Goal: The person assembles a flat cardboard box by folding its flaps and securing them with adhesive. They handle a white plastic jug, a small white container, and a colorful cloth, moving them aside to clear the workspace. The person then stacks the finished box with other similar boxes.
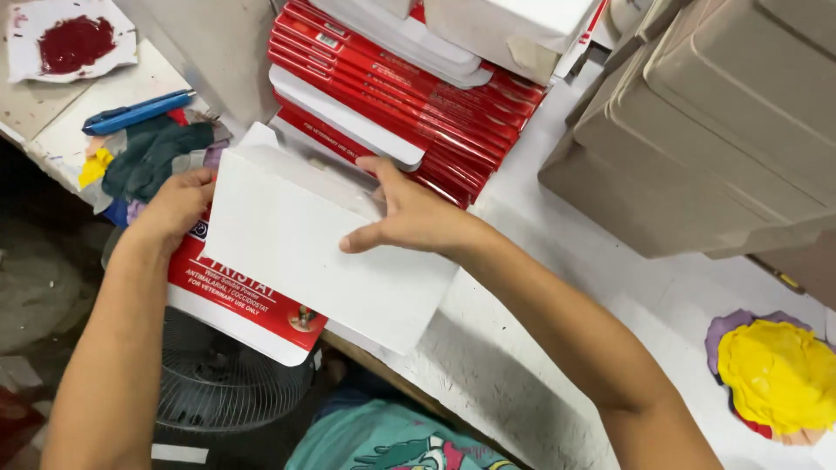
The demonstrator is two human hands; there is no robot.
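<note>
My left hand [174,207] grips the left edge of a flat red-and-white carton blank [287,252], its white inner side turned up and a red printed panel showing below. My right hand [407,213] lies on the blank's upper right part, thumb pressed on the white panel and fingers reaching over a folded flap. The blank rests partly on the white table's [522,348] front edge and partly overhangs it. Just behind the hands lies a fanned stack of red flat cartons [409,91].
Beige moulded trays [714,130] are stacked at the right. A yellow paint blob [778,374] sits at the far right, a dark red blob [74,42] on paper at top left. A blue utility knife [135,111] and rags [157,152] lie at left. A floor fan [226,383] stands below.
</note>
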